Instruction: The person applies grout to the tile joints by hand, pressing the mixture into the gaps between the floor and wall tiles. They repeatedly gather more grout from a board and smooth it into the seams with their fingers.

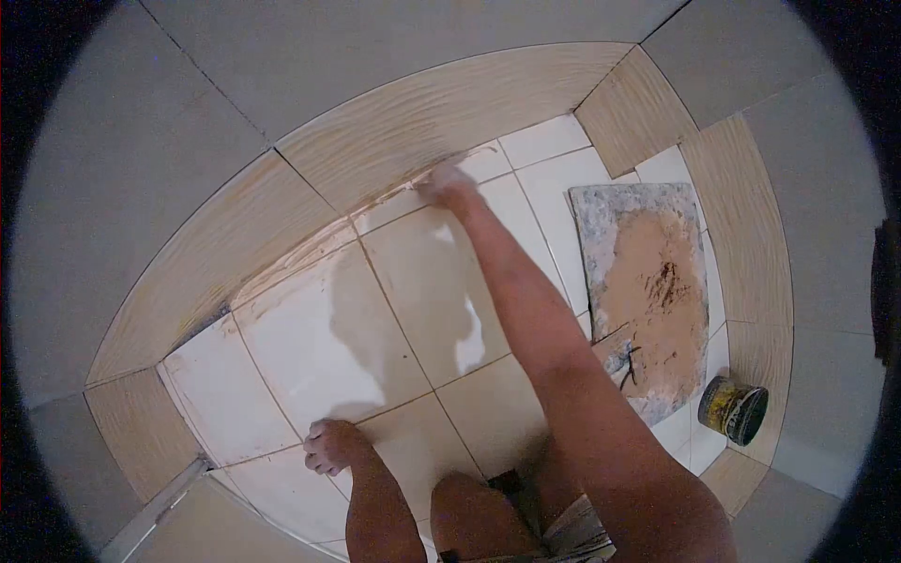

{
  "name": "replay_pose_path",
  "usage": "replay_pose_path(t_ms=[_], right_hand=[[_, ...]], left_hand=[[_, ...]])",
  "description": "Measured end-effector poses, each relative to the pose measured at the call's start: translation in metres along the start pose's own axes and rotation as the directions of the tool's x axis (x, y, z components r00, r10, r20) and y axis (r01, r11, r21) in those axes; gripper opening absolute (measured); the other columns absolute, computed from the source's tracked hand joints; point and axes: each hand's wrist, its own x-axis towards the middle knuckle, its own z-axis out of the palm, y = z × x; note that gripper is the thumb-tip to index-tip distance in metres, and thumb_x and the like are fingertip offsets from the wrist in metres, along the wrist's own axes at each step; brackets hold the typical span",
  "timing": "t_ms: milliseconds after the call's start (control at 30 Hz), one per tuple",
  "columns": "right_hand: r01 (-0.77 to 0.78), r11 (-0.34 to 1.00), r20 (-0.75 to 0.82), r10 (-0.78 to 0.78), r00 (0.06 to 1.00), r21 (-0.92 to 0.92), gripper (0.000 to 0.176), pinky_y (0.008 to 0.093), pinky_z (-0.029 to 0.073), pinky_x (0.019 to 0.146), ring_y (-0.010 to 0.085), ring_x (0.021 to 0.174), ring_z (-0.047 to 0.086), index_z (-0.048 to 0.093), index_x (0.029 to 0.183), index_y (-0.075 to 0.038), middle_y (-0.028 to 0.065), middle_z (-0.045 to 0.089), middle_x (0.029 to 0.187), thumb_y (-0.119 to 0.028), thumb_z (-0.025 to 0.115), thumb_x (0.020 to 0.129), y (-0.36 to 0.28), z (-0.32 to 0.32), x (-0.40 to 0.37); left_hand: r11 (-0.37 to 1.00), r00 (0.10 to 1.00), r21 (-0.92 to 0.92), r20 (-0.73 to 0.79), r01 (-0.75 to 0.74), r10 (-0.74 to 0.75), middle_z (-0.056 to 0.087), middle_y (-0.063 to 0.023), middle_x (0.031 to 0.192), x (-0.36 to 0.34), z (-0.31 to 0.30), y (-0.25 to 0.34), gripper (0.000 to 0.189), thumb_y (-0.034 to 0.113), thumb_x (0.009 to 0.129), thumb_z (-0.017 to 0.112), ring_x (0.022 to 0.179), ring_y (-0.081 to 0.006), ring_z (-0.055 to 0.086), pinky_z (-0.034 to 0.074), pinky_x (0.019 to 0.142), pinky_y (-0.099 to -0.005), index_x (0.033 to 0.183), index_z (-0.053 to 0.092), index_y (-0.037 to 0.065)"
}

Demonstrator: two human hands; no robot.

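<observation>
My right hand [447, 184] reaches to the seam where the white floor tiles [300, 328] meet the wood-patterned wall tiles [375, 141]. Its fingers are blurred, and what they hold, if anything, cannot be made out. Pinkish paste [305, 251] is smeared along that seam, left of the hand. Lower down, my left hand [330, 447] rests on the floor tiles with its fingers curled and dusted pale. Nothing can be seen in it, though its palm is hidden.
A grey board [601, 202] at the right carries a pile of pinkish material. Beside its lower end lies a dark bucket [734, 410] with yellow marks, tilted. Grey wall tiles [357, 56] rise around. A metal-like frame [178, 488] stands at the lower left.
</observation>
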Motion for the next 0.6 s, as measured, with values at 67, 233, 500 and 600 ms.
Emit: replay_pose_path(t_ms=[67, 233, 500, 600], right_hand=[[0.068, 0.996, 0.101, -0.073, 0.992, 0.051, 0.073, 0.0412, 0.043, 0.098, 0.0381, 0.111, 0.054, 0.03, 0.135, 0.009, 0.0284, 0.055, 0.119, -0.034, 0.052, 0.081, -0.02, 0.0, -0.013], [0.05, 0.999, 0.09, -0.051, 0.995, 0.01, 0.059, 0.0421, 0.044, 0.096, 0.0386, 0.111, 0.055, 0.045, 0.132, -0.004, 0.0232, 0.057, 0.119, -0.033, 0.052, 0.082, -0.042, -0.021, -0.067], [-0.274, 0.927, -0.243, 0.336, 0.91, 0.254, 0.048, 0.0415, 0.049, 0.089, 0.0384, 0.1, 0.06, 0.054, 0.118, 0.0, 0.0215, 0.063, 0.108, -0.029, 0.058, 0.08, 0.022, -0.054, -0.043], [-0.171, 0.967, -0.096, 0.191, 0.977, 0.189, 0.054, 0.0416, 0.049, 0.088, 0.0387, 0.101, 0.06, 0.05, 0.123, 0.002, 0.021, 0.062, 0.111, -0.03, 0.057, 0.08, -0.007, -0.039, -0.04]], left_hand=[[1.0, 0.994, 0.011, -0.103, -0.024, 0.025, 0.05, -0.0127, 0.093, 0.002, 0.012, -0.003, 0.027, 0.036, 0.085, 0.046, 0.085, -0.0289, 0.052, 0.045, 0.065, -0.0435, 0.081, 0.056, 0.012], [0.998, 0.998, 0.064, -0.053, -0.018, 0.021, 0.051, -0.0135, 0.097, 0.002, 0.002, 0.0, 0.028, 0.036, 0.085, 0.044, 0.086, -0.0292, 0.053, 0.045, 0.067, -0.0434, 0.087, 0.059, 0.012], [1.0, 0.997, 0.027, -0.08, -0.004, 0.006, 0.051, -0.0127, 0.095, 0.007, 0.011, -0.007, 0.027, 0.035, 0.084, 0.044, 0.086, -0.0295, 0.052, 0.044, 0.067, -0.0439, 0.087, 0.058, 0.012], [1.0, 0.995, 0.011, -0.095, -0.01, 0.011, 0.05, -0.0121, 0.093, 0.003, 0.012, -0.005, 0.026, 0.034, 0.084, 0.045, 0.085, -0.0296, 0.051, 0.044, 0.067, -0.0446, 0.085, 0.057, 0.012]])
